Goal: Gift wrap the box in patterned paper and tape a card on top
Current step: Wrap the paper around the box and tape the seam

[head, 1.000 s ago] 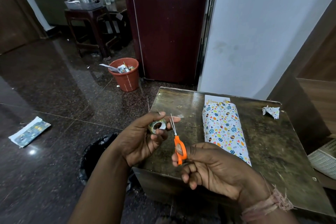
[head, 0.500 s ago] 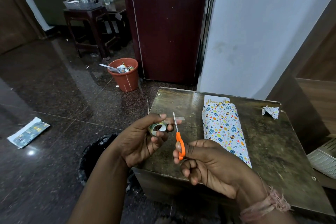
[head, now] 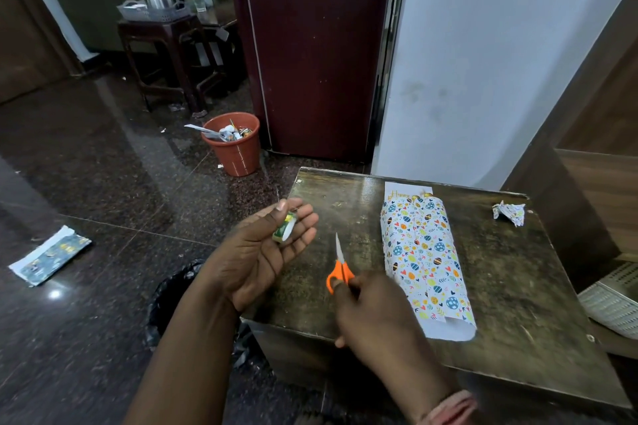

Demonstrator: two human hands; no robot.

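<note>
The box wrapped in white patterned paper [head: 423, 252] lies lengthwise on the dark wooden table [head: 518, 286], with open paper flaps at both ends. A white card [head: 407, 188] pokes out from under its far end. My left hand [head: 262, 252] is palm up over the table's left edge, holding a small tape roll [head: 284, 228] between thumb and fingers. My right hand [head: 376, 317] grips orange-handled scissors [head: 340, 267], blades closed and pointing away, just left of the box.
A crumpled paper scrap [head: 511, 212] lies at the table's far right corner. On the floor are an orange bin [head: 234, 148] full of scraps, a black bag-lined bin [head: 172, 300] beside the table, and a paper strip [head: 51, 259]. A white basket [head: 614, 304] sits at right.
The scissors and the tape roll have come apart. My left hand has turned palm up with its fingers spread, and my right hand has drawn the scissors right and down toward the table.
</note>
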